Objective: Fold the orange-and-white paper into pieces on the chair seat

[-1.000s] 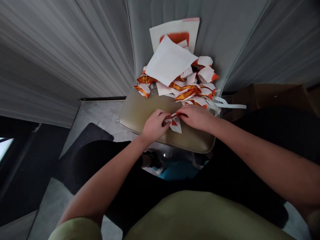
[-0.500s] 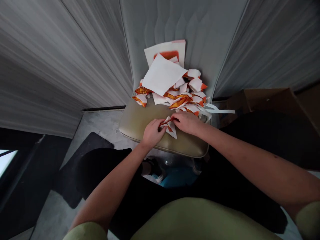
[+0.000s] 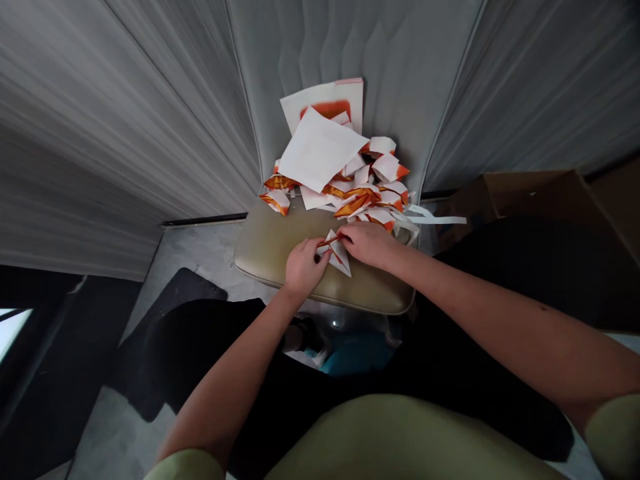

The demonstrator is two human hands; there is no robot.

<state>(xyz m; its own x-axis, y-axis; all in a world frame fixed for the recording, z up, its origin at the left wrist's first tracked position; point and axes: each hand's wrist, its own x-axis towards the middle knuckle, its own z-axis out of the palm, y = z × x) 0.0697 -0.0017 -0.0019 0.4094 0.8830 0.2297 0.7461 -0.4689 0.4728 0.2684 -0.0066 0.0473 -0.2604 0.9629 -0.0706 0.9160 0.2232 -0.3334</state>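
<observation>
Between my two hands, on the front of the chair seat (image 3: pixel 270 247), is a partly folded sheet of white and orange-red paper (image 3: pixel 340 259), with one pointed corner towards me. My left hand (image 3: pixel 304 265) pinches its left side between thumb and fingers. The fingers of my right hand (image 3: pixel 367 241) are closed on its upper right edge; their tips are partly hidden. Behind my hands lies a heap of folded white, orange and gold paper pieces (image 3: pixel 357 203). A flat white sheet (image 3: pixel 320 150) rests on top of the heap.
Against the padded chair back (image 3: pixel 345 40) leans a stack of white paper with a red patch (image 3: pixel 325 107). White strips (image 3: pixel 437 219) stick out past the seat's right edge. A cardboard box (image 3: pixel 530 190) stands to the right. Grey curtains (image 3: pixel 165 100) hang on both sides.
The whole view has shifted slightly, so the chair and papers appear a little further left. Both hands keep their hold on the folded paper, with only slight finger movement.
</observation>
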